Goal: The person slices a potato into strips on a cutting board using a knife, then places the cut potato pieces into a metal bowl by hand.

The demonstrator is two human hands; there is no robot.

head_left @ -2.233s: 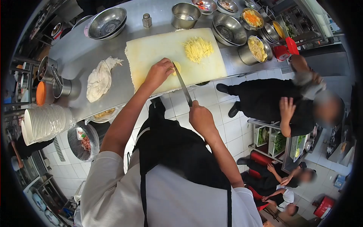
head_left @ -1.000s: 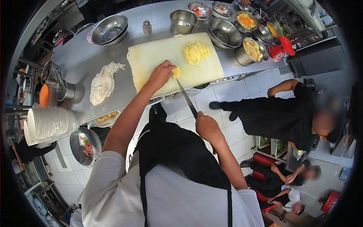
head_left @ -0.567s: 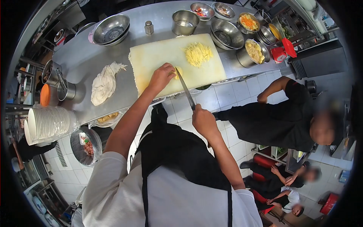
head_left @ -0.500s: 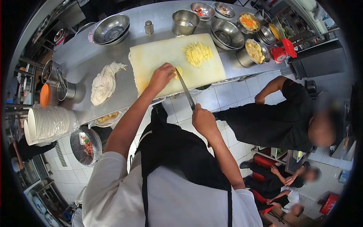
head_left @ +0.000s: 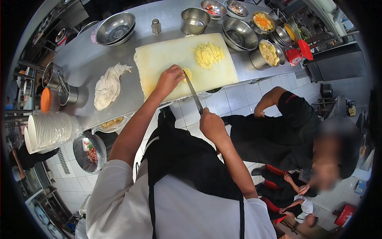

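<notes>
My left hand is closed on a pale yellow piece near the middle of the white cutting board. Its fingertips are curled over the left side of the piece. My right hand grips the handle of a long knife. The blade points up and left, with its tip at the piece beside my left fingers. To the right on the board lies a heap of thin yellow strips. A crumpled whitish cloth rests on the metal counter left of the board.
Metal bowls and a pot of yellow food stand behind and right. A shaker is behind the board. Stacked white plates stand at left. A person in black is close on my right; others sit behind.
The knife tip, below the yellow piece a second ago, is now up against it. My left hand still holds the piece. The person in black has moved nearer on my right.
</notes>
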